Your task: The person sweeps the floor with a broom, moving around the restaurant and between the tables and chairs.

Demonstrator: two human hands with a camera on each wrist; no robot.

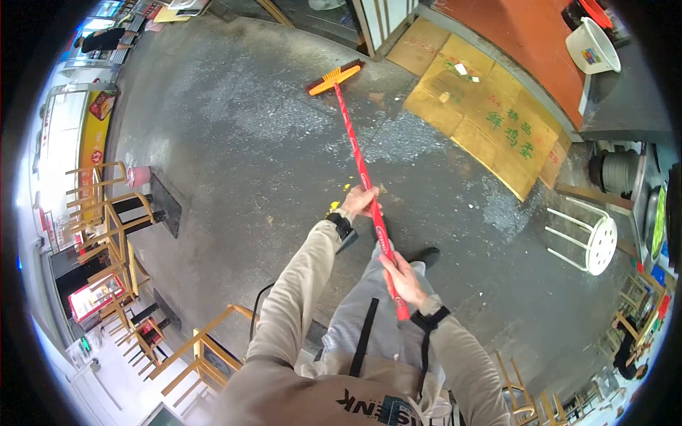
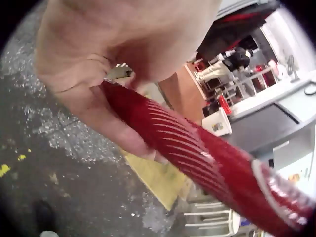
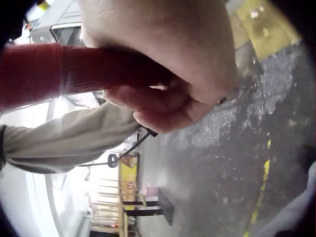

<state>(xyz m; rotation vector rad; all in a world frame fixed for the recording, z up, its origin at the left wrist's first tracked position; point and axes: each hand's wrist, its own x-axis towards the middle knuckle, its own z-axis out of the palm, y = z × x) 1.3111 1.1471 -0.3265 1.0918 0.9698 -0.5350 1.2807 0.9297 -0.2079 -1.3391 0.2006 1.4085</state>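
A push broom with a red patterned handle (image 1: 361, 167) slants up the head view. Its orange head (image 1: 335, 78), with dark bristles, is far forward over the grey floor. My left hand (image 1: 361, 201) grips the handle around its middle, fingers wrapped about it. Lower down, close to the handle's end, my right hand (image 1: 405, 280) holds it in front of my legs. The left wrist view shows the thumb and fingers around the red shaft (image 2: 197, 153). Curled fingers (image 3: 163, 106) close round the handle in the right wrist view.
Whitish wet-looking patches (image 1: 284, 117) mark the floor. Flattened cardboard (image 1: 490, 106) lies forward right, before a raised reddish floor with a white bucket (image 1: 593, 46). A white stool (image 1: 602, 246) stands right. Wooden chairs (image 1: 202, 351) and a pink bucket (image 1: 138, 177) are left.
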